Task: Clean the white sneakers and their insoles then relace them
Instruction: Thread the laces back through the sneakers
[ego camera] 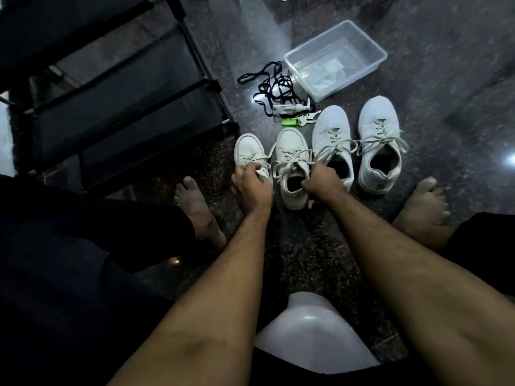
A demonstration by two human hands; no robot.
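Head view, dim: four white sneakers (331, 140) in a row on floor. Left hand (252, 185) covers leftmost sneaker's (249, 151) opening, fingers curled on it. Right hand (323, 178) pinches second sneaker's (292, 168) laces (289, 160). Insoles not discernible.

Bare forearms (242, 274), no sleeves; bare feet (195, 207); dark black trousers (69, 260) on both legs.
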